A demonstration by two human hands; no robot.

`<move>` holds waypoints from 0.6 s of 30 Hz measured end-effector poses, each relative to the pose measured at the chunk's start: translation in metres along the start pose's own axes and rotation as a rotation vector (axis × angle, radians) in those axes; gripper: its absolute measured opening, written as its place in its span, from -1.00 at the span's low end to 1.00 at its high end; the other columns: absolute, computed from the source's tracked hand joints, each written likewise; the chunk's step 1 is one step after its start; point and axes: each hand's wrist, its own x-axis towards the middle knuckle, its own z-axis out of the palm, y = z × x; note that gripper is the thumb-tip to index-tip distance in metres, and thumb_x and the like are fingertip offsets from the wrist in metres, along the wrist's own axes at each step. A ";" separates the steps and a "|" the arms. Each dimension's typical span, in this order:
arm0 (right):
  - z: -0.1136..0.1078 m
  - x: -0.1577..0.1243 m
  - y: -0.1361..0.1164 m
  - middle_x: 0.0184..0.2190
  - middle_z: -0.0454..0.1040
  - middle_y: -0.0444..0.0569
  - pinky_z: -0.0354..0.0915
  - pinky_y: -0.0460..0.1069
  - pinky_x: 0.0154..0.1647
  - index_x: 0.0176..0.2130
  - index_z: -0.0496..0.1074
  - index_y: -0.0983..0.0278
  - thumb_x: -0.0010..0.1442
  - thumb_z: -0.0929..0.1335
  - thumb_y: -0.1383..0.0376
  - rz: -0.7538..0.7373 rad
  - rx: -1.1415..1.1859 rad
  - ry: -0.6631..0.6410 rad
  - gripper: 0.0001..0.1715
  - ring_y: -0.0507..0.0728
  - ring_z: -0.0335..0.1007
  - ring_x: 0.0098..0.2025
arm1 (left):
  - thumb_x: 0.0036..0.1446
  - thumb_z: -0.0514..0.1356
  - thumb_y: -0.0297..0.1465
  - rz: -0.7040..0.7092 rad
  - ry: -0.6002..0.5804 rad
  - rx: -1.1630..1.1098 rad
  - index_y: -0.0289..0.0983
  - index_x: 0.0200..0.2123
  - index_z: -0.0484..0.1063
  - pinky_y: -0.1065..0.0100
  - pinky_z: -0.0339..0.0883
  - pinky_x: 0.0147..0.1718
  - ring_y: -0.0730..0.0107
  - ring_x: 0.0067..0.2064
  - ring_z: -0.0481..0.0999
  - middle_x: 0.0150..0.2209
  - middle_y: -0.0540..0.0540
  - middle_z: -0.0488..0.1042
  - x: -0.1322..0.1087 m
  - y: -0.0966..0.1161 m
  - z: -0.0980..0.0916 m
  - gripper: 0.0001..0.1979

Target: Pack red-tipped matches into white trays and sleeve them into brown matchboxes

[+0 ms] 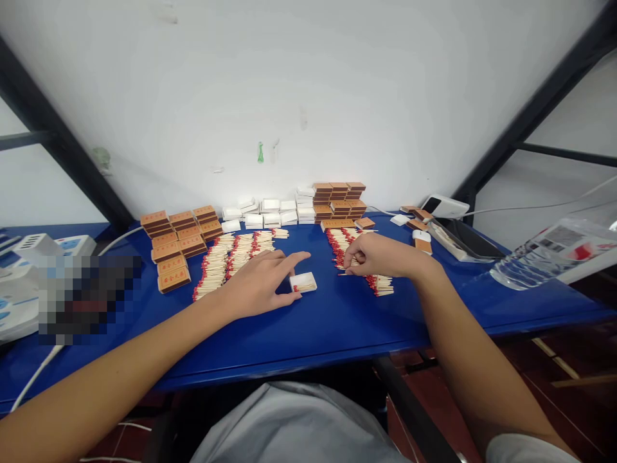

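A small white matchbox tray (304, 283) with a few matches in it lies on the blue table. My left hand (263, 280) rests beside its left side, thumb and index finger stretched apart, the thumb by the tray's near corner. To the right, my right hand (371, 254) is at the right-hand rows of red-tipped matches (340, 238), thumb and fingertips pinched together. A match (342, 275) shows at those fingertips. More rows of matches (241, 251) lie beyond my left hand, partly hidden by it.
Orange matchbox covers (176, 241) are stacked at the left, more covers (339, 199) stand by the wall. White trays (270, 212) are piled between them. A power strip (24, 289) is far left; a plastic water bottle (544, 257) lies at the right.
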 end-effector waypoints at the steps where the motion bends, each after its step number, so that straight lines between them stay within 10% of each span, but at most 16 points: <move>1: 0.000 0.000 0.000 -0.51 0.45 -0.09 0.11 -0.01 -0.45 -0.29 0.67 0.24 0.12 0.43 0.17 0.001 -0.005 -0.006 -0.76 0.08 0.27 -0.48 | 0.33 0.29 -0.18 0.000 0.001 0.000 -0.15 0.43 0.15 0.09 0.41 -0.01 0.06 -0.03 0.52 -0.07 -0.17 0.54 0.000 0.000 0.000 -0.30; 18: 0.006 0.002 -0.007 -0.55 0.32 -0.15 0.14 -0.02 -0.41 -0.34 0.60 0.26 0.17 0.42 0.17 -0.084 0.029 -0.019 -0.78 0.06 0.22 -0.49 | 0.32 0.29 -0.18 0.019 0.008 0.001 -0.15 0.43 0.15 0.08 0.41 0.00 0.04 -0.01 0.53 -0.07 -0.17 0.55 0.000 0.000 0.001 -0.30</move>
